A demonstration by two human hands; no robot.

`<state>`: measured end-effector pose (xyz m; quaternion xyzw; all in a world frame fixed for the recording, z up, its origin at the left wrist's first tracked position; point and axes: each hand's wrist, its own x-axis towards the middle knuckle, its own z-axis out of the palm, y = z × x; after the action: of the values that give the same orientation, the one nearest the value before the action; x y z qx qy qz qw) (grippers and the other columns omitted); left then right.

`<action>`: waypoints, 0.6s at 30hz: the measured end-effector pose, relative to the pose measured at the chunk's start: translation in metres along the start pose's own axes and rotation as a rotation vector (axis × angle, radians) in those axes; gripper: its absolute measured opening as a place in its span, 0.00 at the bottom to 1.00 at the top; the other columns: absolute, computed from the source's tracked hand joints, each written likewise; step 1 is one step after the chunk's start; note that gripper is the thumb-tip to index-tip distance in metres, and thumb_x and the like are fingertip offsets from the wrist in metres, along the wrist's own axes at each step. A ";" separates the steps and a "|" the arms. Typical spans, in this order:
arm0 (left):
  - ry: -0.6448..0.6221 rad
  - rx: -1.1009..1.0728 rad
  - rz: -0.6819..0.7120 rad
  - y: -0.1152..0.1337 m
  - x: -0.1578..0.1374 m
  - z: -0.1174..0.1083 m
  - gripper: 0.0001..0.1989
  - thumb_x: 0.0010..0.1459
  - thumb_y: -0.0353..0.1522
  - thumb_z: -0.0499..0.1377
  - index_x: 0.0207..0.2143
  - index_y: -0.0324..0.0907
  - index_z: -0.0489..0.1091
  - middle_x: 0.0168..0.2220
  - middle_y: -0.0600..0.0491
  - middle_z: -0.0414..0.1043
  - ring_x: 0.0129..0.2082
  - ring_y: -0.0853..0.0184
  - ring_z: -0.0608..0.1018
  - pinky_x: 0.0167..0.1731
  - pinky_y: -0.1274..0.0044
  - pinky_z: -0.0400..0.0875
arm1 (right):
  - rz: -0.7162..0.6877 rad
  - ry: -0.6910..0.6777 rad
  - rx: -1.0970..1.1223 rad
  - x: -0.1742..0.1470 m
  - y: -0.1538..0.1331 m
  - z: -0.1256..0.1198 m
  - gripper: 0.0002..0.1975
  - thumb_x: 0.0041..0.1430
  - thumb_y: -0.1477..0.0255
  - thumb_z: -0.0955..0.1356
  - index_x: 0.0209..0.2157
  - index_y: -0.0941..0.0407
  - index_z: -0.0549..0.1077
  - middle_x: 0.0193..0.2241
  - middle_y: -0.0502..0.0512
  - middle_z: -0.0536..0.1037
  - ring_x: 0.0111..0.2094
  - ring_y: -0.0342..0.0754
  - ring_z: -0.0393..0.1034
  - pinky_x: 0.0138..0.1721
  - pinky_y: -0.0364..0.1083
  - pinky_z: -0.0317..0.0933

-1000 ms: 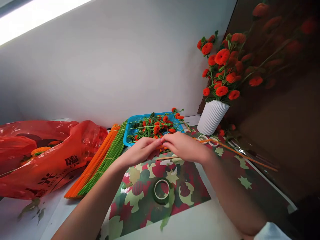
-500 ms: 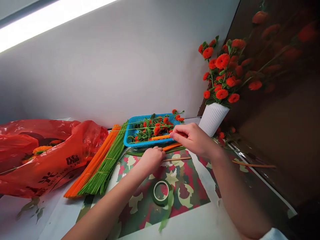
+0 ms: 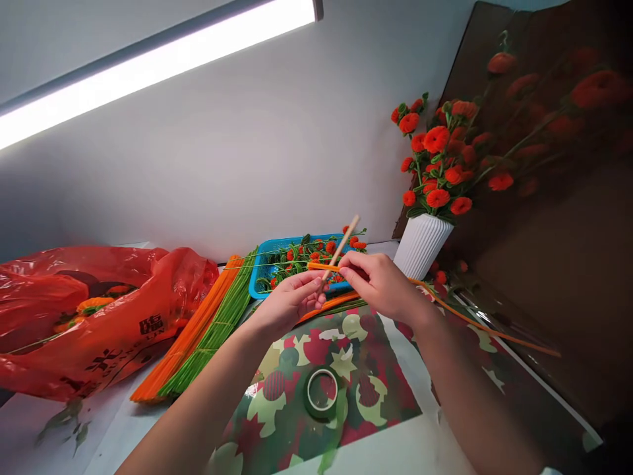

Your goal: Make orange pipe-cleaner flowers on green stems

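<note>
The slim, pale wooden stick [image 3: 347,236] was tilted in the left hand [image 3: 291,300], its upper end leaning right. The thin orange strip [image 3: 319,266], pinched in the right hand [image 3: 378,284], lay nearly level, its short end crossing the stick; an orange length trailed rightward beyond the wrist.

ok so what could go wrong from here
The orange wire in the right hand might slip against the wooden stick that the left hand holds.

The wire's far end, trailing past the right wrist, could catch on something.

The green tape roll's loose tail lies on the patterned sheet, where a forearm could brush it.
</note>
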<state>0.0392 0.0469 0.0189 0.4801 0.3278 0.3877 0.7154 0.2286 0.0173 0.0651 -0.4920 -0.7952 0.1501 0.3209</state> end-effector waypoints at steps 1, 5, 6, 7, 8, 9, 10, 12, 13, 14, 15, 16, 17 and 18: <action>0.045 -0.094 0.030 0.001 -0.001 0.002 0.10 0.51 0.31 0.66 0.36 0.37 0.73 0.28 0.56 0.70 0.24 0.77 0.73 0.28 0.85 0.72 | 0.004 -0.001 0.002 0.000 -0.001 0.001 0.11 0.65 0.70 0.60 0.29 0.55 0.68 0.18 0.44 0.62 0.20 0.40 0.54 0.24 0.41 0.46; 0.193 -0.246 0.110 0.006 -0.006 0.012 0.09 0.50 0.27 0.67 0.36 0.37 0.74 0.25 0.56 0.72 0.23 0.77 0.75 0.26 0.87 0.74 | 0.021 -0.008 0.008 0.000 -0.001 0.006 0.11 0.64 0.68 0.61 0.28 0.55 0.68 0.18 0.44 0.62 0.20 0.40 0.54 0.23 0.41 0.45; 0.215 -0.267 0.104 0.007 -0.008 0.014 0.08 0.51 0.25 0.66 0.36 0.36 0.74 0.24 0.56 0.72 0.23 0.77 0.75 0.26 0.88 0.74 | 0.024 -0.005 0.005 0.000 -0.001 0.007 0.12 0.64 0.68 0.60 0.28 0.55 0.68 0.18 0.44 0.62 0.20 0.40 0.54 0.23 0.41 0.45; 0.231 -0.286 0.091 0.009 -0.008 0.015 0.07 0.52 0.24 0.65 0.36 0.36 0.74 0.25 0.56 0.73 0.23 0.78 0.76 0.26 0.88 0.74 | 0.028 0.002 0.000 0.000 -0.001 0.007 0.12 0.64 0.67 0.60 0.28 0.55 0.68 0.18 0.44 0.62 0.20 0.40 0.54 0.23 0.41 0.45; 0.241 -0.305 0.072 0.010 -0.009 0.016 0.05 0.54 0.24 0.64 0.35 0.35 0.74 0.25 0.55 0.73 0.22 0.78 0.76 0.25 0.88 0.75 | 0.033 0.011 -0.008 0.000 -0.001 0.008 0.12 0.64 0.67 0.60 0.28 0.55 0.68 0.18 0.44 0.62 0.20 0.40 0.54 0.23 0.41 0.45; 0.250 -0.323 0.057 0.010 -0.009 0.017 0.03 0.55 0.23 0.62 0.34 0.35 0.74 0.26 0.55 0.74 0.22 0.78 0.76 0.25 0.89 0.75 | 0.039 0.019 -0.016 0.001 0.000 0.009 0.12 0.64 0.67 0.61 0.28 0.55 0.68 0.17 0.44 0.62 0.20 0.40 0.54 0.23 0.41 0.45; 0.255 -0.338 0.047 0.011 -0.009 0.017 0.03 0.56 0.23 0.61 0.34 0.35 0.74 0.27 0.54 0.74 0.22 0.78 0.76 0.25 0.89 0.75 | 0.045 0.026 -0.023 0.001 0.000 0.009 0.12 0.64 0.67 0.61 0.27 0.55 0.67 0.17 0.44 0.62 0.19 0.40 0.54 0.23 0.41 0.45; 0.264 -0.363 0.043 0.010 -0.008 0.017 0.04 0.58 0.23 0.59 0.32 0.35 0.74 0.28 0.53 0.75 0.21 0.79 0.76 0.25 0.89 0.76 | 0.054 0.029 -0.035 0.001 0.000 0.009 0.11 0.63 0.68 0.61 0.27 0.55 0.68 0.17 0.44 0.62 0.19 0.40 0.53 0.23 0.41 0.45; 0.271 -0.376 0.050 0.009 -0.007 0.016 0.05 0.59 0.23 0.59 0.32 0.35 0.74 0.28 0.53 0.75 0.21 0.79 0.76 0.24 0.89 0.76 | 0.056 0.026 -0.041 0.001 0.000 0.009 0.11 0.63 0.68 0.61 0.27 0.55 0.68 0.17 0.44 0.62 0.19 0.40 0.53 0.23 0.41 0.45; 0.277 -0.386 0.055 0.008 -0.006 0.016 0.05 0.60 0.23 0.58 0.32 0.35 0.74 0.28 0.53 0.75 0.21 0.79 0.76 0.24 0.89 0.75 | 0.058 0.022 -0.048 0.001 -0.001 0.010 0.11 0.63 0.69 0.61 0.27 0.55 0.68 0.17 0.44 0.62 0.19 0.40 0.53 0.23 0.41 0.45; 0.283 -0.391 0.057 0.007 -0.006 0.016 0.05 0.60 0.23 0.58 0.33 0.35 0.74 0.27 0.54 0.74 0.21 0.79 0.75 0.24 0.89 0.75 | 0.056 0.018 -0.055 0.001 -0.001 0.010 0.11 0.63 0.69 0.61 0.27 0.55 0.68 0.16 0.44 0.63 0.19 0.40 0.54 0.23 0.41 0.45; 0.290 -0.395 0.057 0.006 -0.005 0.015 0.05 0.60 0.23 0.57 0.34 0.35 0.74 0.26 0.54 0.74 0.21 0.79 0.75 0.23 0.89 0.75 | 0.052 0.015 -0.060 0.001 -0.001 0.010 0.11 0.63 0.69 0.61 0.27 0.55 0.68 0.17 0.44 0.63 0.19 0.40 0.54 0.23 0.41 0.44; 0.299 -0.398 0.058 0.005 -0.005 0.015 0.06 0.61 0.23 0.57 0.34 0.35 0.74 0.26 0.54 0.73 0.21 0.78 0.75 0.23 0.88 0.75 | 0.044 0.010 -0.063 0.000 -0.002 0.011 0.11 0.63 0.69 0.62 0.27 0.55 0.68 0.17 0.44 0.64 0.19 0.40 0.54 0.23 0.41 0.44; 0.306 -0.398 0.059 0.005 -0.005 0.015 0.06 0.61 0.23 0.57 0.34 0.34 0.74 0.25 0.55 0.72 0.20 0.78 0.75 0.23 0.88 0.75 | 0.032 0.003 -0.064 0.000 -0.002 0.011 0.11 0.63 0.70 0.62 0.27 0.55 0.69 0.17 0.45 0.65 0.20 0.40 0.54 0.23 0.41 0.44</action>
<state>0.0485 0.0369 0.0290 0.2750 0.3355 0.5333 0.7262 0.2198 0.0175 0.0582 -0.5150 -0.7912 0.1286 0.3038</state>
